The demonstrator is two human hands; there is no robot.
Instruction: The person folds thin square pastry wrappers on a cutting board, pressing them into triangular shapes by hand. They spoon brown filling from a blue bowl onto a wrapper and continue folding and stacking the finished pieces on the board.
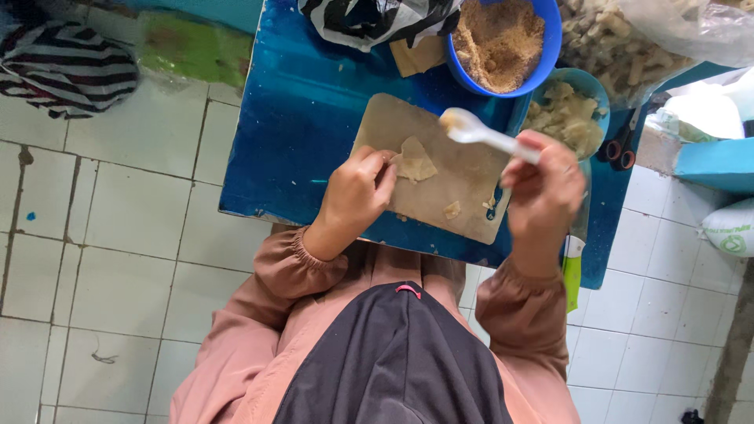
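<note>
A tan wooden board (459, 184) lies on a low blue table (298, 133). On the board is a thin pale dough piece (415, 162), and my left hand (353, 196) presses its fingertips on the piece's left edge. My right hand (543, 192) is raised over the board's right side, gripping a white plastic spoon (475, 131) whose bowl carries a little pale filling above the board. Small dough scraps (452, 209) lie near the board's front edge.
A blue bowl of brown crumbs (503, 39) and a smaller blue bowl of pale filling (567, 114) stand behind the board. Scissors (619, 148), a green-handled knife (572, 271) and bags of food (628, 43) sit at the right. White tiled floor surrounds the table.
</note>
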